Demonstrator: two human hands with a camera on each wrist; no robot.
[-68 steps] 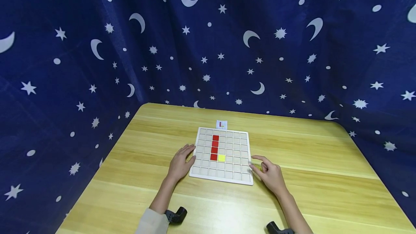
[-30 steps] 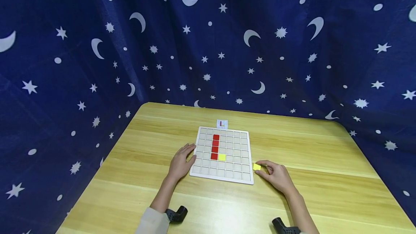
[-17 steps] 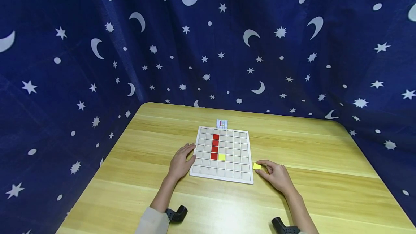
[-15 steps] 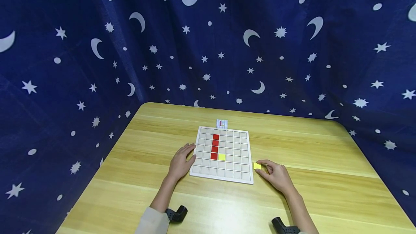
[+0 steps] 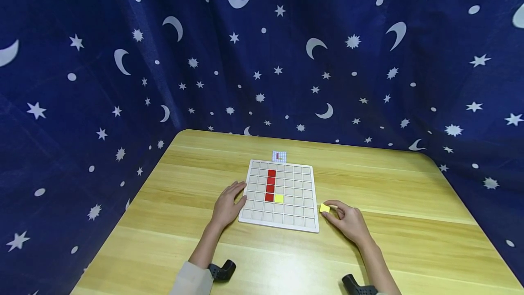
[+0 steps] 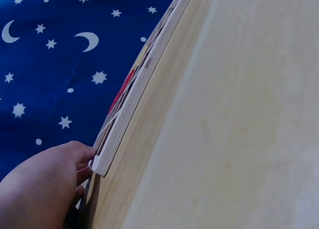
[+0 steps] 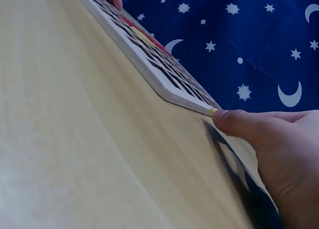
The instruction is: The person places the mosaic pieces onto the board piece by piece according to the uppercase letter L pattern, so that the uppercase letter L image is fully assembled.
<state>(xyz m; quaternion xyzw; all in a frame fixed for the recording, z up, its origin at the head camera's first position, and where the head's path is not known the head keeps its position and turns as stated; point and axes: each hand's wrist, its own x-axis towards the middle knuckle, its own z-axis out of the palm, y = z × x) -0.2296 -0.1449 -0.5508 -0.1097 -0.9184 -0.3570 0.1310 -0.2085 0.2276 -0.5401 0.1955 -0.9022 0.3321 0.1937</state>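
Note:
A white grid board (image 5: 294,227) lies on the wooden table. In one column of it sits a run of red square tiles (image 5: 270,185). Beside the lowest red tile, on its right, is a yellow square tile (image 5: 279,199). My left hand (image 5: 226,206) rests at the board's left edge, fingers and thumb spread; the left wrist view shows its thumb touching the rim. Just off the board's right edge, my right hand (image 5: 348,223) pinches a second yellow tile (image 5: 324,208) between thumb and fingers. In the right wrist view only a sliver of that tile shows past the thumb.
Touching or close behind the board lies a small printed card (image 5: 279,156) with a grid and coloured squares. A dark blue curtain (image 5: 262,58) with moons and stars surrounds the far and left sides of the table (image 5: 389,185).
My right hand has drawn back rightward from the board's edge and now pinches the yellow tile, which was mostly hidden under it. The tile has shifted slightly since. The left hand stays put.

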